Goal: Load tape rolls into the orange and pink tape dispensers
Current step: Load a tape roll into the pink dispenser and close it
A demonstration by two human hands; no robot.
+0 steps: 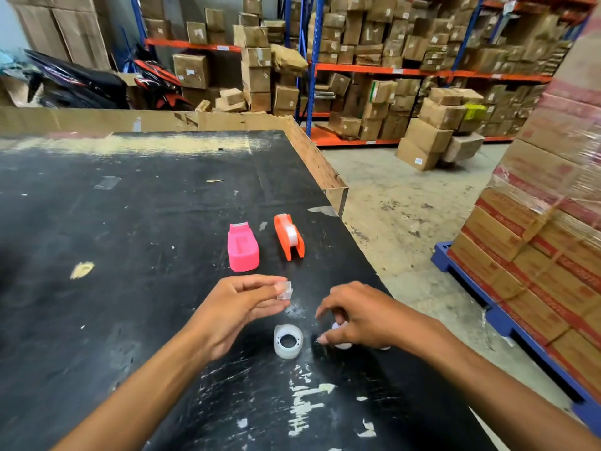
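While both our hands hover low over the near part of the black table (130, 222), the loose tape roll (288, 341) lies flat on the surface between them, just below our left hand (239, 309) and just beside the fingertips of our right hand (356, 315). Farther out, well apart from the hands, the pink dispenser (243, 248) and the orange dispenser (289, 236) sit side by side, the pink one on the left.

We see the loose roll as a small translucent white ring with an open core, lying on its side. The orange dispenser stands upright with a clear roll already seated between its two walls. The pink dispenser lies on the table with its closed, solid side up and a pale cutter strip at its far end.

Our left hand pinches a small clear piece (284, 290) between thumb and forefinger, the other fingers curled under. Our right hand is cupped, fingers bent down onto a white round object (341, 336) that is mostly hidden beneath it, possibly another roll; we cannot tell whether it is gripped or only touched
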